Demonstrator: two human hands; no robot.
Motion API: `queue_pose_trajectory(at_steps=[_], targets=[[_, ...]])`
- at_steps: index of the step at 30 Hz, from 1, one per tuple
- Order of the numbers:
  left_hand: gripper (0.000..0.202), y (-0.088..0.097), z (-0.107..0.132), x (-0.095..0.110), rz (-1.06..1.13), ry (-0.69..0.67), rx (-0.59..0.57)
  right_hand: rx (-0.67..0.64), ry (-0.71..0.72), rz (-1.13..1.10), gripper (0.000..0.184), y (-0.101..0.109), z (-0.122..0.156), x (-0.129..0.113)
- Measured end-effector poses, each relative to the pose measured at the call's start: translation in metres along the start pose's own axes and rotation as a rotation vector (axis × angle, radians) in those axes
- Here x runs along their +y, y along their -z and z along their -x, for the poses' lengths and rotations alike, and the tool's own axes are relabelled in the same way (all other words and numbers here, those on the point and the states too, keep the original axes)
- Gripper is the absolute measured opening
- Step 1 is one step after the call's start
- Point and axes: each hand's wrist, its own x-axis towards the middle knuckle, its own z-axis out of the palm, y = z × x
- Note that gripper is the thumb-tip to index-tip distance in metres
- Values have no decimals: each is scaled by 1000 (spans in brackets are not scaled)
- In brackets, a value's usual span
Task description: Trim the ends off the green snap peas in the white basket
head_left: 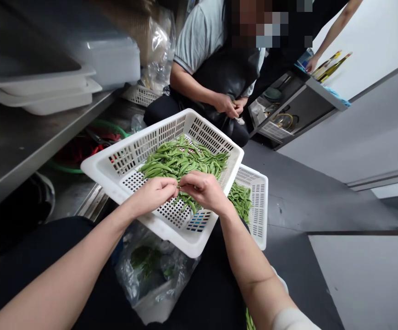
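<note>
Above the near side of a white plastic basket (97, 167), my left hand (156, 195) and my right hand (202, 189) meet at the fingertips. Both are closed in a pinch on what looks like one green pea pod (179, 186), mostly hidden by the fingers. Flat green pea pods (185, 158) lie heaped in the basket just beyond my hands. The basket rests tilted over my lap, its slotted walls facing up. Below its near rim, a clear plastic bag (157, 275) holds some green trimmings.
A second white basket (259, 206) with more pods stands on the floor to the right. Across from me sits a person with both hands (231, 105) together. White tubs (61, 91) are stacked on a metal shelf at left, above a green-rimmed basin (66, 169). Another person's arm (336, 27) reaches to a cart.
</note>
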Motion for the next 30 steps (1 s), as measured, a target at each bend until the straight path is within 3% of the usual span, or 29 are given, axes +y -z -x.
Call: queue_pose_trajectory(at_steps=[3, 5, 9, 11, 13, 18, 23, 25, 27, 30], targets=[[18, -5, -3, 2, 107, 49, -15, 47, -26, -83, 9, -3, 2, 3], [16, -6, -4, 5, 196, 108, -20, 121, -99, -304, 8, -4, 2, 8], [17, 2, -3, 9, 187, 138, -66, 476, -359, -863, 19, 9, 3, 27], [17, 9, -2, 8, 116, 146, -120, 664, -447, -1031, 24, 18, 4, 36], [17, 13, -2, 6, 50, 147, -133, 725, -497, -1113, 26, 22, 5, 40], [24, 5, -6, 4, 107, 100, -76, 559, -537, -1140, 28, 5, 1, 25], [33, -4, -5, 5, 57, -109, 45, 403, -557, -1245, 35, -9, -4, 19], [34, -2, -3, 7, 11, -188, 31, 242, -614, -1315, 43, -8, -6, 27], [33, 1, -1, 8, -17, -228, -23, -30, -665, -1327, 57, -7, -6, 35], [33, 2, 1, 9, -33, -240, -9, -388, -623, -1208, 56, -5, -5, 36]])
